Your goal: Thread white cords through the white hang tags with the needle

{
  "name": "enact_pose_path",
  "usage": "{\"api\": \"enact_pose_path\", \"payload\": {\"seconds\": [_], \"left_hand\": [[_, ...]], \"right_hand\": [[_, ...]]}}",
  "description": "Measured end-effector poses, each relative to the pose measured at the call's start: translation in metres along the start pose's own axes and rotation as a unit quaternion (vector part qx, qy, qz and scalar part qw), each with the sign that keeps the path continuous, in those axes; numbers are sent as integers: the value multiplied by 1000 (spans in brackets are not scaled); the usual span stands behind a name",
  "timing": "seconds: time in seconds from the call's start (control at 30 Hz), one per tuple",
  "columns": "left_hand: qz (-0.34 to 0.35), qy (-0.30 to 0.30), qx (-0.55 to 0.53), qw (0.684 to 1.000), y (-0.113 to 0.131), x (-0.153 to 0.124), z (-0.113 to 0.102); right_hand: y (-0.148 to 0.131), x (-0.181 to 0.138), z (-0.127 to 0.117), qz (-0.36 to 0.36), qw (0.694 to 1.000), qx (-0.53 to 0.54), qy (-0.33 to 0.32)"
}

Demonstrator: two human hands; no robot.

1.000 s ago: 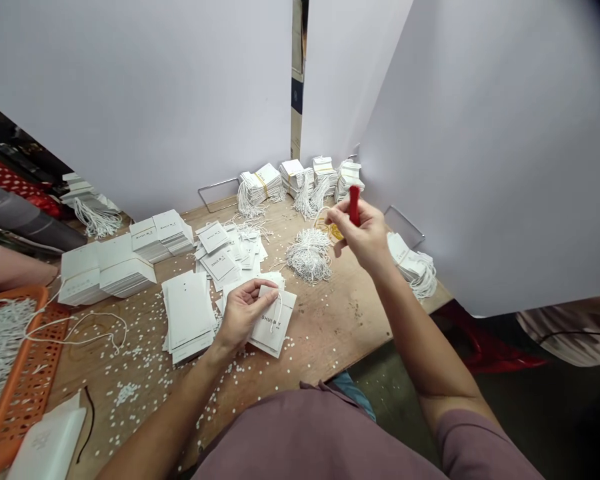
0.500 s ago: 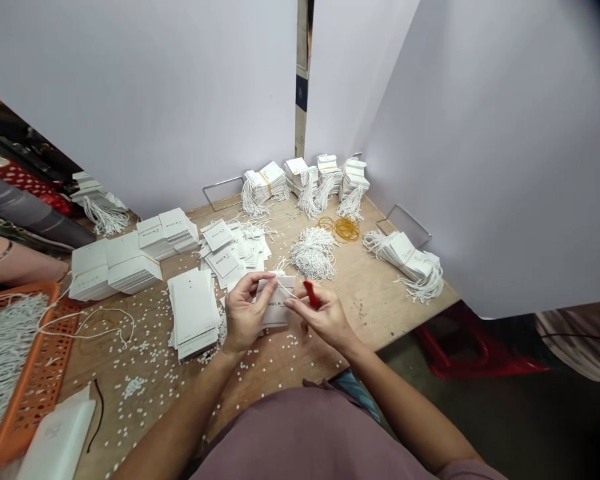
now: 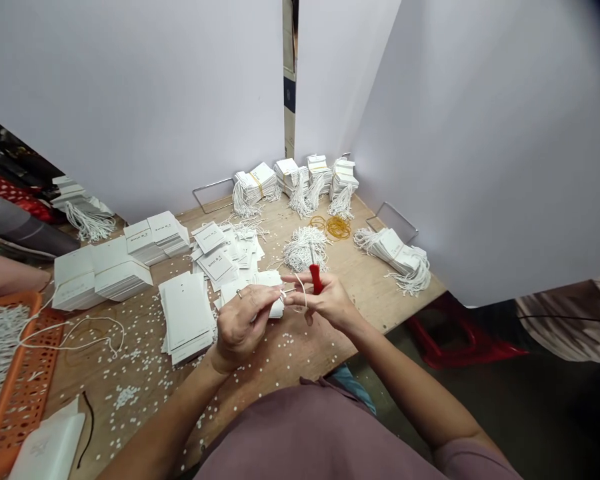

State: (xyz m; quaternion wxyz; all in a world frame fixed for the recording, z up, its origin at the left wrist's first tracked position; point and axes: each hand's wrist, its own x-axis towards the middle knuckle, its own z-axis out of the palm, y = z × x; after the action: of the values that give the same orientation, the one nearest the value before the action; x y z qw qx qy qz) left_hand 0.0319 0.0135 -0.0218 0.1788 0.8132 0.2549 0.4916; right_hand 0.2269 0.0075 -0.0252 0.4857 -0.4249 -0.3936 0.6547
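Observation:
My left hand is closed around a white paper tag held just above the wooden table. My right hand grips a small red-handled tool and pinches a loop of white string at the tag's edge. The two hands meet fingertip to fingertip over the tag. A flat pile of blank white tags lies just left of my left hand. A loose heap of white strings sits behind my hands.
Stacks of white tags stand at the left. Strung bundles line the back, another bundle lies at the right, near yellow rubber bands. An orange basket of string sits at the far left. White panels wall the table.
My right hand came down from in front of the back bundles to meet the left hand. The tag has risen from the pile into my left hand's grip, with string looped at it.

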Motion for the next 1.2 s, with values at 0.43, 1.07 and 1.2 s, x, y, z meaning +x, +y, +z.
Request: {"api": "enact_pose_path", "payload": {"seconds": [0.43,1.07,1.2], "left_hand": [[-234,-79,-59,967,3,-1,4],[-421,-50,-272,864,-20,12,-4],[-402,68,-111,906,-90,64,-25]], "right_hand": [[-5,3,-7,-66,989,-100,-82],[-29,70,-54,-115,982,-29,147],[-37,84,-30,-137,979,-64,138]]}}
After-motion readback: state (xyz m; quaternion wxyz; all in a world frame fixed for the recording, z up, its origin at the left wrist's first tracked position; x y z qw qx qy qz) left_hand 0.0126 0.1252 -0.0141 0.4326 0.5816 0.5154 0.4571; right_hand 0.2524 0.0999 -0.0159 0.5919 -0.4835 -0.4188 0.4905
